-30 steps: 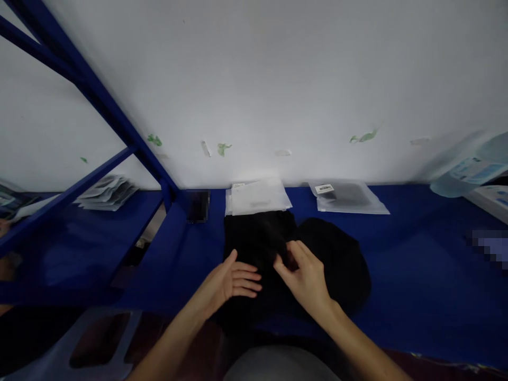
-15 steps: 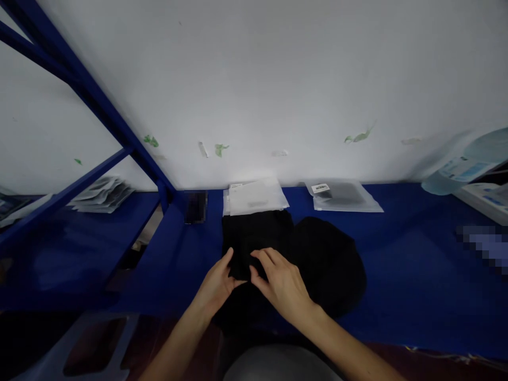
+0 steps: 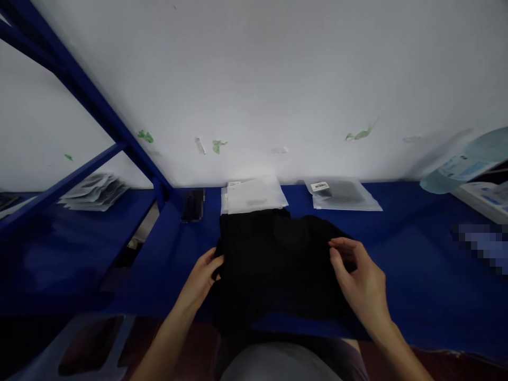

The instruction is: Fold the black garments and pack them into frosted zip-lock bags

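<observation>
A black cloth garment (image 3: 273, 264) lies spread on the blue table in front of me, its lower part reaching the near edge. My left hand (image 3: 201, 276) pinches the cloth at its left edge, thumb and fingers closed on it. At the right side, my right hand (image 3: 359, 272) grips the garment's edge between thumb and fingertips. Just behind the cloth sit white translucent plastic bags (image 3: 256, 196) with a label. Another labelled clear bag (image 3: 343, 194) lies farther right.
A dark phone-like object (image 3: 193, 205) lies at the back left, by a blue metal frame (image 3: 137, 159). More bags (image 3: 95, 191) are stacked beyond the frame. A large clear bottle (image 3: 464, 165) lies at the right. A pale plastic stool or chair (image 3: 119, 344) is at the lower left.
My hands have moved apart, the right one far to the right, the left slightly left. The garment now appears flatter and spread between them.
</observation>
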Motion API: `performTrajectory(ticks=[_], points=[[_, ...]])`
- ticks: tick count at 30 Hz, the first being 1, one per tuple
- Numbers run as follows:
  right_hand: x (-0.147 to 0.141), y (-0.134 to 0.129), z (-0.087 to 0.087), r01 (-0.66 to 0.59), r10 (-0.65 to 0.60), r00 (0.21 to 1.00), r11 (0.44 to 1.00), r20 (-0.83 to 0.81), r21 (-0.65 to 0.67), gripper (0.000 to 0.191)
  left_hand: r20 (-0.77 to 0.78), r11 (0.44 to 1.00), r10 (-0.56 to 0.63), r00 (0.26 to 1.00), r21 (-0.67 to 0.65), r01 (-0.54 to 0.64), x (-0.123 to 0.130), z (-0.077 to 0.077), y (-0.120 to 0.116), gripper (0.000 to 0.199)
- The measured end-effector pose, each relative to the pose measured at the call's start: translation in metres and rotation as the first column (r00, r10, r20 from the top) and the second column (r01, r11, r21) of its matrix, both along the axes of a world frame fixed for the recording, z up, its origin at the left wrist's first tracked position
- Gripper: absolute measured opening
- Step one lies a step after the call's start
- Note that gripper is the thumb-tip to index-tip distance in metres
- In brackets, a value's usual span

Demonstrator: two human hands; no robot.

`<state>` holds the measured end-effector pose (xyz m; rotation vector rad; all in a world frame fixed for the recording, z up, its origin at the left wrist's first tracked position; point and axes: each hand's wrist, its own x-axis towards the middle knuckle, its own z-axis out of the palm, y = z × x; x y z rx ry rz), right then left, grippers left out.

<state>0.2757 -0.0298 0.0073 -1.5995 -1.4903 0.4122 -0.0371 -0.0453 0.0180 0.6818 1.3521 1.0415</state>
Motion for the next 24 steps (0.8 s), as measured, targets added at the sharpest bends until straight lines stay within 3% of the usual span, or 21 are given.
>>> performTrajectory(ticks=[2, 4, 7, 10, 12, 15, 17, 19, 22, 24], points=[[-0.007, 0.003, 0.002, -0.028, 0.022, 0.995, 0.998, 0.098, 0.058, 0.025, -0.015, 1.000, -0.021, 1.000, 0.013, 0.022, 0.000, -0.001, 0.001, 0.031], [-0.023, 0.007, 0.005, -0.141, 0.113, 0.968, 0.984, 0.223, 0.113, 0.035, -0.043, 0.999, -0.033, 0.999, 0.012, 0.033, 0.001, -0.002, 0.001, 0.033], [-0.051, 0.017, 0.007, -0.305, 0.219, 0.868, 0.943, 0.445, 0.131, 0.059, -0.072, 0.999, -0.033, 0.997, 0.010, 0.034, 0.001, -0.001, 0.001, 0.035], [-0.063, 0.027, 0.003, -0.367, 0.259, 0.801, 0.925, 0.539, 0.102, 0.037, -0.102, 0.999, -0.042, 0.994, 0.029, 0.045, 0.000, -0.003, 0.001, 0.035], [-0.054, 0.031, 0.001, -0.318, 0.224, 0.856, 0.939, 0.466, 0.133, 0.022, -0.135, 0.998, -0.021, 0.991, 0.053, 0.028, -0.003, -0.006, 0.000, 0.036], [-0.020, 0.033, 0.000, -0.044, 0.004, 0.972, 0.985, 0.235, 0.167, 0.024, -0.177, 0.997, 0.007, 0.984, 0.079, 0.007, -0.009, -0.010, 0.000, 0.037], [0.008, 0.030, 0.000, 0.113, -0.122, 0.979, 0.991, 0.163, 0.066, 0.030, -0.217, 0.996, 0.020, 0.976, 0.092, 0.000, -0.014, -0.012, 0.002, 0.038], [0.029, 0.027, 0.001, 0.194, -0.203, 0.968, 0.978, 0.148, 0.072, 0.040, -0.297, 0.987, 0.086, 0.951, 0.158, -0.040, -0.020, -0.013, 0.005, 0.039], [0.040, 0.025, 0.007, 0.194, -0.229, 0.942, 0.968, 0.243, 0.162, 0.037, -0.439, 0.943, 0.213, 0.873, 0.326, -0.066, -0.025, -0.012, 0.010, 0.040], [0.035, 0.027, 0.010, 0.055, -0.114, 0.939, 0.981, 0.323, 0.186, 0.029, -0.564, 0.928, 0.195, 0.802, 0.372, 0.036, -0.024, -0.010, 0.014, 0.040]])
